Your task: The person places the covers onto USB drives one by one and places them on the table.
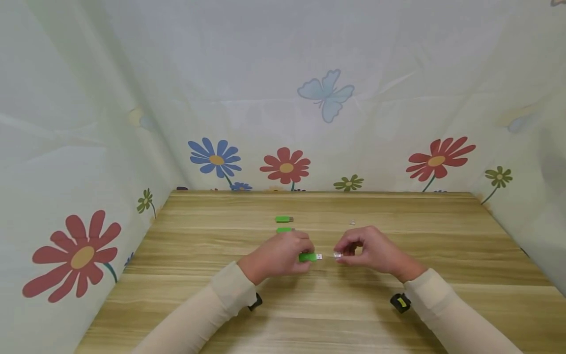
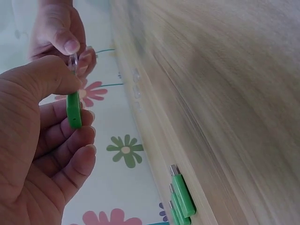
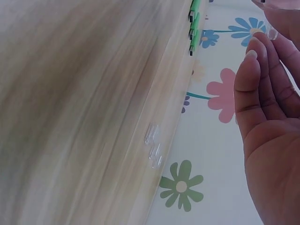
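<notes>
- Clock directions are taken from the held stick in the head view.
- Nine o'clock, far out: a big red flower [image 1: 82,257] printed on the curtain [image 1: 53,162].
- Between ten and eleven o'clock: a printed blue flower [image 1: 216,158], orange at its centre.
- Nine o'clock, close in: the left hand [image 1: 278,255], its thumb and fingertips pinching a green stick, the other fingers bent.
- Around eleven o'clock: loose green sticks [image 1: 282,219] with metal plugs lying on the wood-grain table [image 1: 212,236]; the left wrist view shows three, side by side.
- At the dial's centre: the green USB stick [image 1: 309,257] itself, bright green and flat, its silvery plug towards three o'clock. The left wrist view shows a small dark dot on its rear end. Any lettering on it is too small to read.
- Three o'clock, just beyond the plug and apart from it: a clear cap [image 1: 337,255], see-through and glossy.
- Two o'clock: loose clear caps [image 1: 352,223] on the table.
- Three o'clock, farther along: the right hand [image 1: 376,253], thumb and fingertips gripping the clear cap.
- Four o'clock: a black wrist device [image 1: 400,302] with a yellow label, its print illegible.
</notes>
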The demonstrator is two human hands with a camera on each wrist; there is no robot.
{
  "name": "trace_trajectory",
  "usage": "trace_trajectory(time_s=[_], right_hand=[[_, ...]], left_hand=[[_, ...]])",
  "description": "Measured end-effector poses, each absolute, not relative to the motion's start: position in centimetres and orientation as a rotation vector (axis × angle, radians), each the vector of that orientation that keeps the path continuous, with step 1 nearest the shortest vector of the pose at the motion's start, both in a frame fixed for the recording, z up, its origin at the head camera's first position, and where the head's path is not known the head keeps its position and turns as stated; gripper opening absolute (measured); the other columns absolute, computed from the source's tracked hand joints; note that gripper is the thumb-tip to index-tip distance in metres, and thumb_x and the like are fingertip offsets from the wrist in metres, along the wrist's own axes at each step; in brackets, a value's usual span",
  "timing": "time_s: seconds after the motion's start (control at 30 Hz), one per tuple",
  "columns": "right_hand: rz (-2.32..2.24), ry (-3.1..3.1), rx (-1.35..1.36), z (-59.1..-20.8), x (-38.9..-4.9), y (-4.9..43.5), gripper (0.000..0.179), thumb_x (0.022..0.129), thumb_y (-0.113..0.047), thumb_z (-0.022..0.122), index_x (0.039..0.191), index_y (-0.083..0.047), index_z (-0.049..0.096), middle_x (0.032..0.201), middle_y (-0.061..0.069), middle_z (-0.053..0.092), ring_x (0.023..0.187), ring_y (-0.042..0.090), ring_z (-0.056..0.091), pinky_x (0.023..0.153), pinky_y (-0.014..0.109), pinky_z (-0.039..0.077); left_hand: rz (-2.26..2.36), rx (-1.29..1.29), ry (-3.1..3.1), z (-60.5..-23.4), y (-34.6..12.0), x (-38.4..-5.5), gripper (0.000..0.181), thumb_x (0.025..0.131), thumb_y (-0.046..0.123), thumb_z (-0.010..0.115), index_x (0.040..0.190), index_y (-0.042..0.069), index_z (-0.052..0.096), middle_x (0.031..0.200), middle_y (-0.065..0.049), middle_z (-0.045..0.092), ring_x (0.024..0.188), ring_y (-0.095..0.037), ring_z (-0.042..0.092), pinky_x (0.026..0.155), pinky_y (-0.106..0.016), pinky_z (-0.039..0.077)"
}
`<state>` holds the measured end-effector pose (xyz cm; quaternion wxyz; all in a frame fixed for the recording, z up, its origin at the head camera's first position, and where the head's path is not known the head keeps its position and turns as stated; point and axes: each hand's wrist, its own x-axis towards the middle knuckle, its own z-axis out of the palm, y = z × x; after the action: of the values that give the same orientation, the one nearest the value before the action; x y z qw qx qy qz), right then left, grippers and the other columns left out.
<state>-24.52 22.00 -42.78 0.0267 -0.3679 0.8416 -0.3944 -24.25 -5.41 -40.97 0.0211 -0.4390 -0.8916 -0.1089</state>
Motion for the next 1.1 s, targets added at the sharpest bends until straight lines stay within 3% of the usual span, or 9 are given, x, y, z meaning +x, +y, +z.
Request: trace_trajectory(time_s=[0.67, 1.1], right_hand=[[-1.206, 2.613, -1.061, -42.63, -24.47, 21.54, 0.01, 0.085, -0.024, 0.084, 0.093, -0.026, 0.077, 0.09, -0.01, 0.073, 0.076, 0.007, 0.066, 0.069, 0.03, 0.059], [-1.208, 2.611, -1.065, -42.64, -24.3, 20.97, 0.013, 0.084, -0.016, 0.085, 0.094, -0.022, 0.079, 0.089, -0.011, 0.073, 0.074, 0.006, 0.066, 0.068, 0.03, 0.059]], left_hand=[[-0.32, -1.385, -2.735, -41.16, -4.85, -24.36, 0.014, 0.09, 0.023, 0.075, 0.102, 0.015, 0.075, 0.094, 0.007, 0.066, 0.078, -0.003, 0.054, 0.073, -0.011, 0.048], [-0.321, -1.396, -2.72, -41.21, -4.66, -24.35, 0.015, 0.09, 0.023, 0.075, 0.103, 0.014, 0.075, 0.094, 0.007, 0.066, 0.078, -0.003, 0.053, 0.074, -0.013, 0.048]])
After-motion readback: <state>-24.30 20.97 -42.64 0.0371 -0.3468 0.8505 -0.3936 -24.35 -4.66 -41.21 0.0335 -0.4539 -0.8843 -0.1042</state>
